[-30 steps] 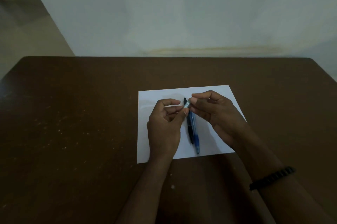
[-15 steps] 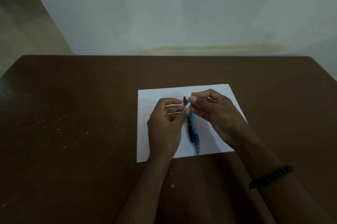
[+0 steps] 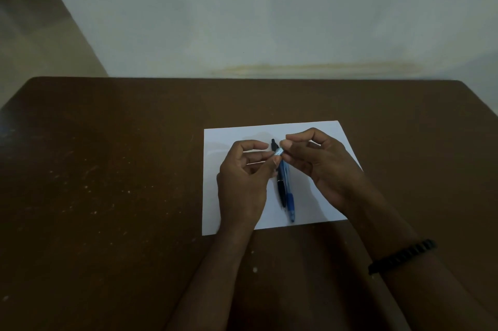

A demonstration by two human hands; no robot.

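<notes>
L hand (image 3: 242,185) & R hand (image 3: 323,169) pinch blue pen (image 3: 289,201) top

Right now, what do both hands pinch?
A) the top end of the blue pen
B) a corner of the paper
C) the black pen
A: the left hand and the right hand meet on the pale top end of the blue pen; the black pen lies beside it on the paper.
</notes>
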